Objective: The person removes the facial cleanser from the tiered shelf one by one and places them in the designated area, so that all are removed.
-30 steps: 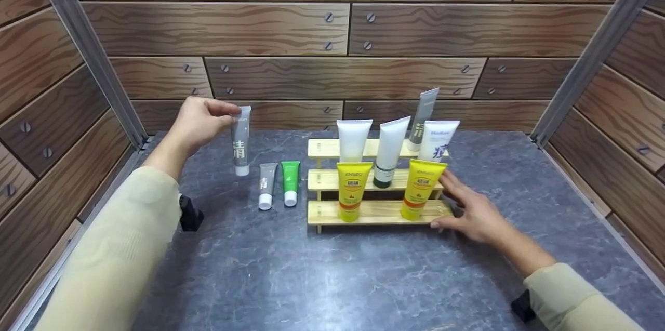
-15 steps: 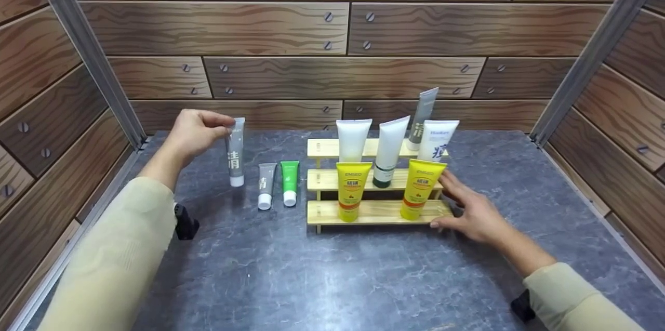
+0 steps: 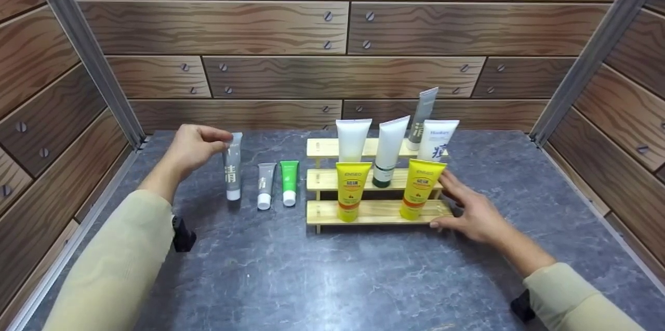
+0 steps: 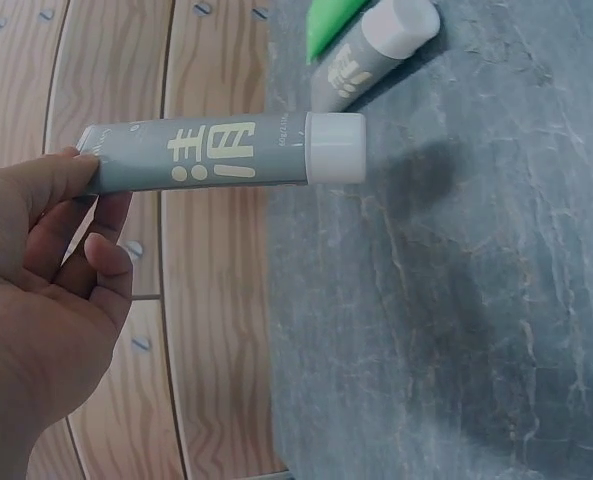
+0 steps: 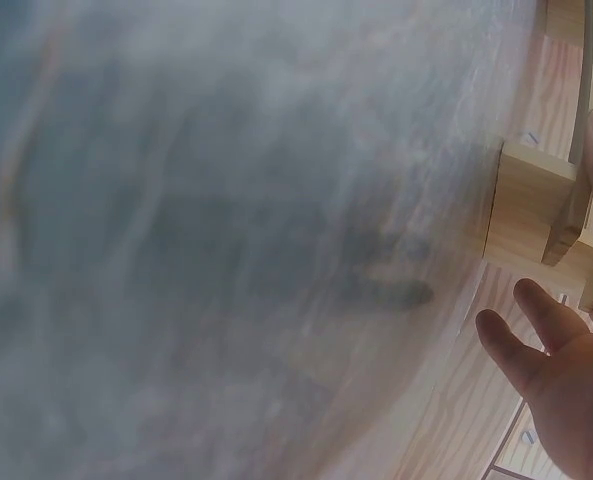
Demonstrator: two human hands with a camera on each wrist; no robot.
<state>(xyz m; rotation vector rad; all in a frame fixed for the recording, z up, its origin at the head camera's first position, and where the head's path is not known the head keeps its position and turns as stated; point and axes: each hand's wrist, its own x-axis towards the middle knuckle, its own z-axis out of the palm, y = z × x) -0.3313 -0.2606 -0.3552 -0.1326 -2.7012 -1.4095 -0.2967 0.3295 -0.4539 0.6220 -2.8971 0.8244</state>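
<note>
My left hand [image 3: 192,150] pinches the crimped top end of a grey tube [image 4: 226,155] between thumb and fingers. The tube hangs upright, white cap down, close over the table at left. Beside it lie a smaller grey tube [image 3: 266,180] and a green tube [image 3: 289,177], both white-capped. My right hand [image 3: 475,212] holds the right end of a three-tier wooden rack [image 3: 382,211], thumb at the front step and fingers farther back. In the right wrist view, two fingers [image 5: 511,355] extend free of the wood [image 5: 536,195].
Two yellow tubes [image 3: 352,190] stand on the rack's front step. Behind them are a white tube [image 3: 354,136], a green-capped white tube [image 3: 390,149], a white tube with blue lettering [image 3: 437,140] and a tall grey tube [image 3: 423,115]. Wood-patterned walls [image 3: 223,24] enclose the grey table [image 3: 332,279].
My left hand has come down and slightly left, toward me, with the grey tube in it. The right hand and the rack have stayed in place.
</note>
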